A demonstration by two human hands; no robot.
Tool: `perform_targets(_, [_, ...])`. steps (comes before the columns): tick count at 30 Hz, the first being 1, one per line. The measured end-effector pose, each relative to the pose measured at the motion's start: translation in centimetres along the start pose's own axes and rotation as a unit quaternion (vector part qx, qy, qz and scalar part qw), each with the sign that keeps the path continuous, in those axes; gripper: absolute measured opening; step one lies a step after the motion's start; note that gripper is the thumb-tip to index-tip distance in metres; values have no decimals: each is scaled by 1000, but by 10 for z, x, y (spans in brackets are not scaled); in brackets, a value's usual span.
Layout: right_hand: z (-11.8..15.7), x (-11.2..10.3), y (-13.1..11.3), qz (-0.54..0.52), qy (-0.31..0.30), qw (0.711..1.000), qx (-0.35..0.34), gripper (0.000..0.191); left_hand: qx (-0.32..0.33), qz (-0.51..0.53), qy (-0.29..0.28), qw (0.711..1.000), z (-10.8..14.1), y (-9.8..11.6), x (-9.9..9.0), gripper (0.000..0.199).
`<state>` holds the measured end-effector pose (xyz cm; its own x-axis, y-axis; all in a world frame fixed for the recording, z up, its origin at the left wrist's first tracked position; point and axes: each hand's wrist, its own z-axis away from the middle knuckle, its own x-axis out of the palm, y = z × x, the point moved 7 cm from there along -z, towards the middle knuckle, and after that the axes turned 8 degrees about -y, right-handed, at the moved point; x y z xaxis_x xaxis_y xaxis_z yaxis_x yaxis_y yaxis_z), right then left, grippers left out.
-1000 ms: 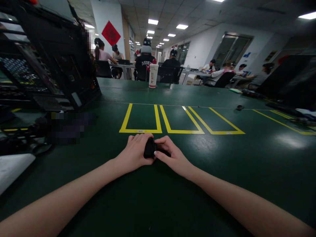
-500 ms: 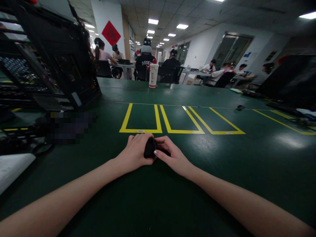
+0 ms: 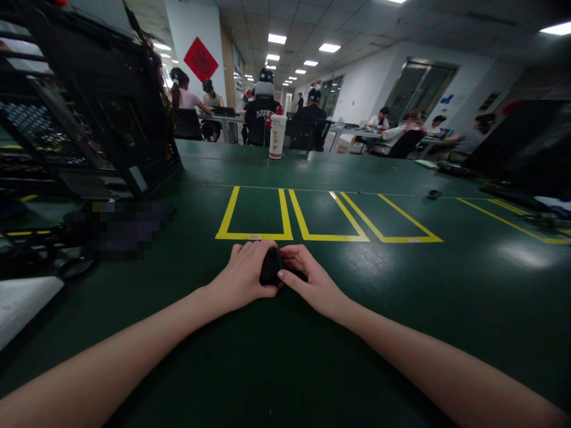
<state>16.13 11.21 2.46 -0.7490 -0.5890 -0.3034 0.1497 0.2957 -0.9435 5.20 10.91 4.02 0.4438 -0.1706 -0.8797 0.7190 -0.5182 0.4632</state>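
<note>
black object (image 3: pixel 269 268) part-hidden, white item (image 3: pixel 24 303) cropped

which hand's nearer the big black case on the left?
Left. The left hand is right of the big black case, closer to the camera; the right hand is farther right, beyond the left hand.

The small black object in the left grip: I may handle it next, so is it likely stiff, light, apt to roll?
The small black object is probably stiff, as its visible face shows no sag. It's likely light, since the left grip wraps much of it. With that blocky outline, it may slide rather than roll, though part is hidden.
</note>
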Motion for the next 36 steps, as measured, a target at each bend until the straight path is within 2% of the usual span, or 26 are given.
perform_targets(3, [0, 0, -1, 6, -2, 1000, -1, 32, -3, -4, 4, 1000, 0, 0, 0, 54])
perform_targets(13, [1, 0, -4, -8, -7, 1000, -8, 21, 3, -10, 4, 1000, 0, 2, -1, 53])
perform_targets(21, [0, 0, -1, 12, -5, 1000, 11, 32, -1, -1, -3, 1000, -1, 2, 0, 52])
perform_targets(32, [1, 1, -3, -7, -8, 1000, -14, 21, 3, -18, -1, 1000, -1, 2, -1, 53])
perform_targets(36, [1, 1, -1, -6, -6, 1000, -8, 23, 0, -21, 3, 1000, -1, 1, 0, 54])
